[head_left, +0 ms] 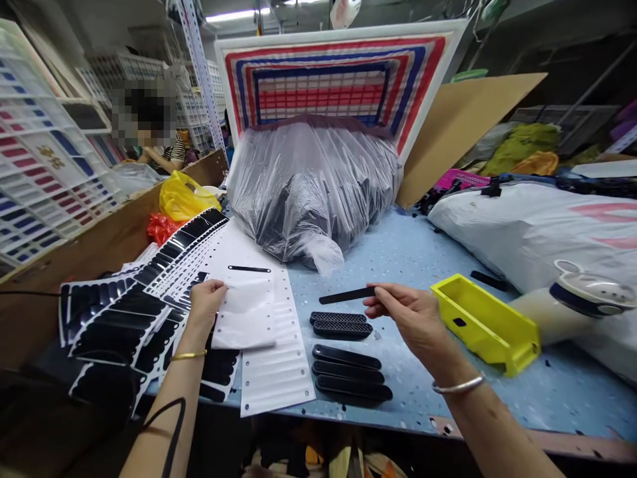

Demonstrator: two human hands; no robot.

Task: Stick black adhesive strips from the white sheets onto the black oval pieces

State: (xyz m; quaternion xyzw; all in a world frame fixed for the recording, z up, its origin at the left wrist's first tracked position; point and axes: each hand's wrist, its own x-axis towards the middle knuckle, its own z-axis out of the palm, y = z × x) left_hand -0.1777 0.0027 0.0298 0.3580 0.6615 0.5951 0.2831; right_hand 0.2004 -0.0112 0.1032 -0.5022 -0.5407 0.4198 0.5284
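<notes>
Pinched between the thumb and fingers of my right hand (405, 315) is a thin black adhesive strip (343, 296), held roughly level above the table. My left hand (205, 307) has its fingers closed on the edge of a white backing sheet (245, 322), whose lower part folds over another sheet. One black strip (249, 269) still sits on that sheet near its top. Below the held strip lie two long black plastic pieces with a lattice face (341, 325). Nearer me are several smooth black plastic pieces (348, 367) in a row.
Overlapping sheets of black strips (124, 318) cover the left side. A big plastic bag of dark items (318, 192) stands at the back. On the right are a yellow bin (485, 325), a lidded bottle (572, 299) and a white sack (537, 219). Another person sits far left.
</notes>
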